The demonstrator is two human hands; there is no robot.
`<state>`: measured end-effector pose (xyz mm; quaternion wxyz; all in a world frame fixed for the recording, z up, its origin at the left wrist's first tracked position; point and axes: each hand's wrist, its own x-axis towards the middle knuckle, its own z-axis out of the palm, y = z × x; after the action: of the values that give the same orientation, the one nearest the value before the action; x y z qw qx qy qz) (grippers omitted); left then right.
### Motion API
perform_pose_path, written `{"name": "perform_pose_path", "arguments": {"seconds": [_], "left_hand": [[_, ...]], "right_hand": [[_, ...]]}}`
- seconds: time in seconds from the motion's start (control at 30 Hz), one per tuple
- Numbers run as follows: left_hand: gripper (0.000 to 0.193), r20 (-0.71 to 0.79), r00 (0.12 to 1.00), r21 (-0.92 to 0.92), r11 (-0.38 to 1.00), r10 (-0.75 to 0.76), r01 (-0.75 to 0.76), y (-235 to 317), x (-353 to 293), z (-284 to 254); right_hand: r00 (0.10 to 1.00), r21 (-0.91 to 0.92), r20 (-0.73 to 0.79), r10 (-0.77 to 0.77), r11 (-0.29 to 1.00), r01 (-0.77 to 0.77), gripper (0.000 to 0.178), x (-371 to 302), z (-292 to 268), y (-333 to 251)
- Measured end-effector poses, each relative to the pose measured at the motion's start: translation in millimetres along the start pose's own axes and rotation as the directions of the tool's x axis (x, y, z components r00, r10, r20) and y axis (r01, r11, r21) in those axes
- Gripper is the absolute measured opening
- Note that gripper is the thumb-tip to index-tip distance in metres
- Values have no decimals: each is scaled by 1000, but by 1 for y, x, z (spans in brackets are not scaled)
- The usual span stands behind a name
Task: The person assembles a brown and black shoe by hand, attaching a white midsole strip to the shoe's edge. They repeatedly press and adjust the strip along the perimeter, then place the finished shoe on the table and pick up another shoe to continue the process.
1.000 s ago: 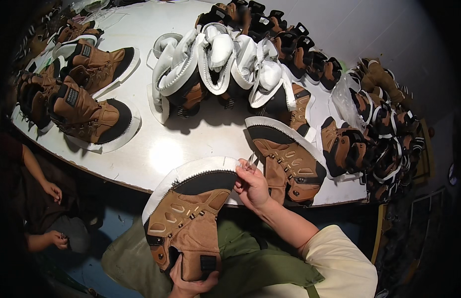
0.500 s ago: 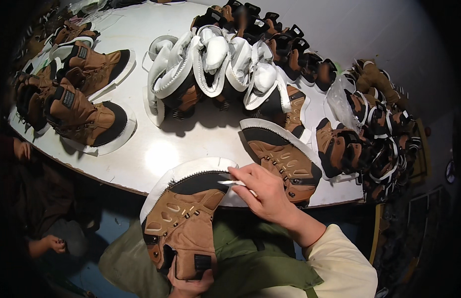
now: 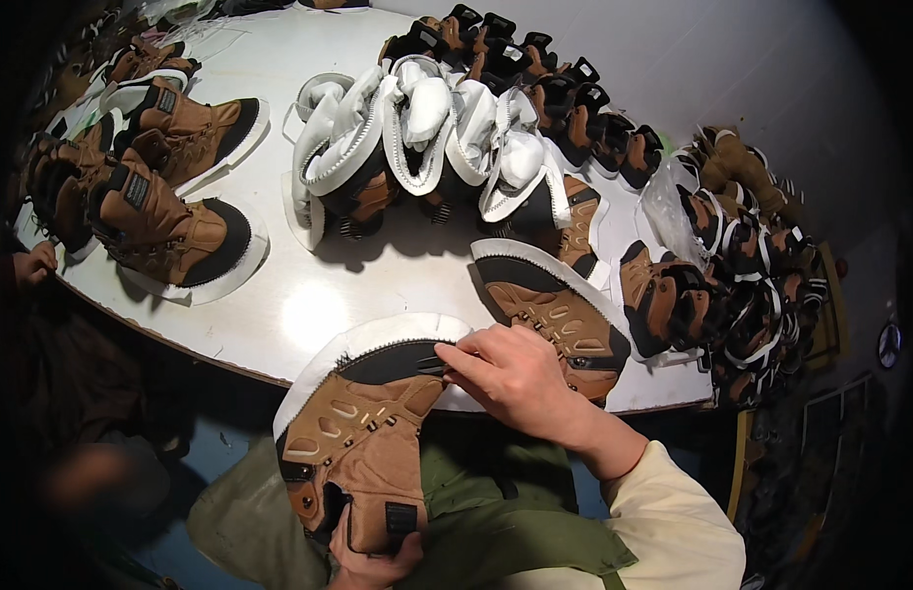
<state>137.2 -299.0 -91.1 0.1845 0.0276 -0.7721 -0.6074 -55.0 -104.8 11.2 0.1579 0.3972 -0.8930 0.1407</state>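
Observation:
My left hand (image 3: 371, 567) grips a brown and black boot upper (image 3: 363, 433) by its collar and tongue, low in front of my body. The toe points up and away, and a wide white strip (image 3: 363, 337) is stitched around its lower edge with zigzag thread. My right hand (image 3: 516, 379) is closed on a small two-pointed metal tool (image 3: 430, 365), mostly hidden by the fingers. Its tips lie at the black toe part, just inside the white strip. Beyond my right hand, another such boot upper (image 3: 550, 305) lies on the table.
The white table (image 3: 417, 285) carries several boot uppers stuffed with white material (image 3: 427, 108) in the middle. More brown boots (image 3: 171, 236) stand at the left, and dense rows of boots (image 3: 663, 295) fill the right. Another person's hand (image 3: 35, 264) is at the left edge.
My right hand has shifted slightly left along the toe, and the tool has turned so its tips look dark. The other person's hands at the left have moved. The held boot stays nearly still.

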Motion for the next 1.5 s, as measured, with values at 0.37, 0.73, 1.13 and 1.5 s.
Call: {"name": "perform_pose_path", "arguments": {"seconds": [0.37,0.73,1.13,1.5], "left_hand": [[60,19,1000,15,1000,25,-25,-7,-3,-3],[59,17,998,45,998,53,-54,-2,2,-3],[59,72,997,78,996,42,-47,4,5,-6],[63,53,999,77,997,-5,1,-1,-3,-5]], "right_hand": [[996,-57,74,-47,997,52,33,7,-4,1],[964,-76,176,-197,974,213,34,24,-11,8],[919,12,279,-278,958,287,15,45,-15,19],[905,30,314,-286,956,292,12,49,-19,20]]}}
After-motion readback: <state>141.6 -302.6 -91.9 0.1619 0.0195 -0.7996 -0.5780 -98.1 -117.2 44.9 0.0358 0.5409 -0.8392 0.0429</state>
